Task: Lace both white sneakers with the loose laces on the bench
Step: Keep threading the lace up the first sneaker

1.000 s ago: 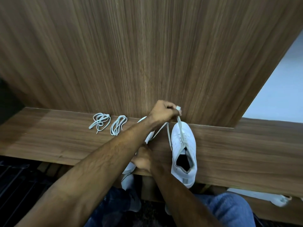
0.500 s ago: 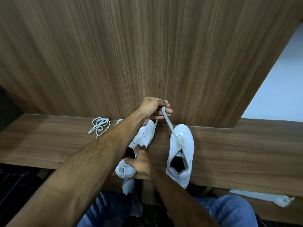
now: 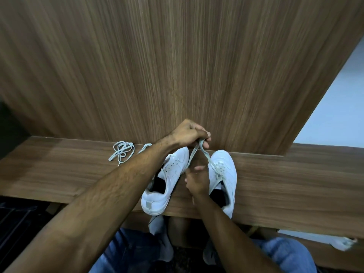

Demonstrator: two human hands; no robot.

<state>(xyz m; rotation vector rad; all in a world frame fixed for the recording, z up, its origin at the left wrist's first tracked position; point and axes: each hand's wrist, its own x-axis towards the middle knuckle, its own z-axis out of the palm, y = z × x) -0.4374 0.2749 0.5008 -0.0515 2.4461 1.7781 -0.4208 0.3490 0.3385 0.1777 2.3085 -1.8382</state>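
A tall wood-grain panel (image 3: 177, 66) rose behind a single long wooden bench (image 3: 295, 184), and a pale wall (image 3: 338, 107) showed to the right of the panel. The person sat at the bench in blue jeans (image 3: 283, 257), both bare forearms reaching forward.

Two white sneakers stood on the bench with their toes toward the panel and their heels hanging a little over the near edge. The left sneaker (image 3: 167, 186) was angled, its eyelets bare and its dark opening plain to see. The right sneaker (image 3: 224, 174) stood just beside it, a pale lace (image 3: 204, 154) threaded through its front eyelets.

Two hands were at work. The left hand (image 3: 189, 133) was raised above the toes near the panel, fingers curled tight around that lace, with two strands running down from the fist, one to the right sneaker's eyelets and one toward the gap between the shoes. The right hand (image 3: 197, 180) sat between the two sneakers, against the inner side of the right one; its fingers were bent, but I could not tell whether they pinched a strand or held nothing.

Farther left on the bench lay one bundled spare lace (image 3: 122, 152), well apart from the shoes, and beside it the end of a second loose lace (image 3: 144, 147) peeked out from behind the left forearm.
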